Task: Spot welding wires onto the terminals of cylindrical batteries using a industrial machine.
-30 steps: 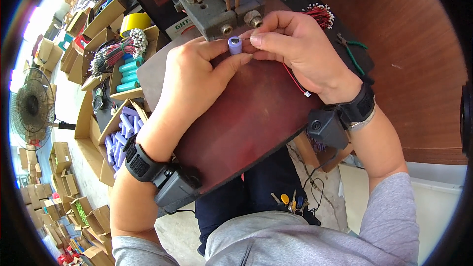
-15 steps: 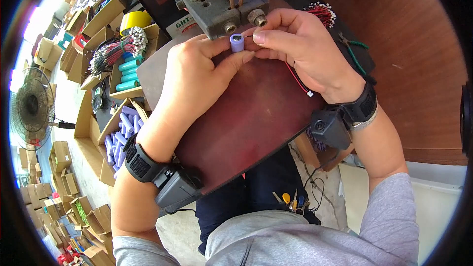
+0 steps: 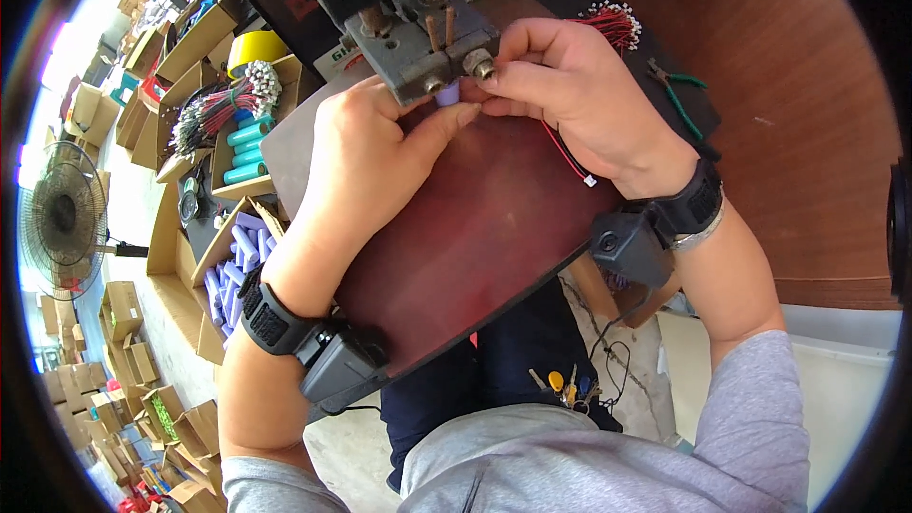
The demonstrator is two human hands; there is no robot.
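Note:
My left hand (image 3: pixel 373 138) pinches a purple cylindrical battery cell (image 3: pixel 447 95) between thumb and fingers. Its upper end sits beneath the grey metal head (image 3: pixel 404 57) of a spot welder, which hides the end face; whether they touch I cannot tell. Two copper rods (image 3: pixel 442 31) stand up from that head. On the other side, my right hand (image 3: pixel 575 81) is closed on a red and black wire lead (image 3: pixel 559 144), close to the cell. A small white connector (image 3: pixel 590 180) dangles at the lead's lower end. The wire's other end is hidden behind the fingers and the head.
Below my hands lies a dark red board (image 3: pixel 465 228). To the left are boxes of purple cells (image 3: pixel 226 287), teal cells (image 3: pixel 247 154) and bundled wire leads (image 3: pixel 223 109). Green-handled pliers (image 3: pixel 682 104) and another wire bundle (image 3: pixel 613 26) lie right of the welder.
The purple cell has gone up under the welder head, and its dark-marked end face is now covered. Both hands stay closed and have shifted only slightly.

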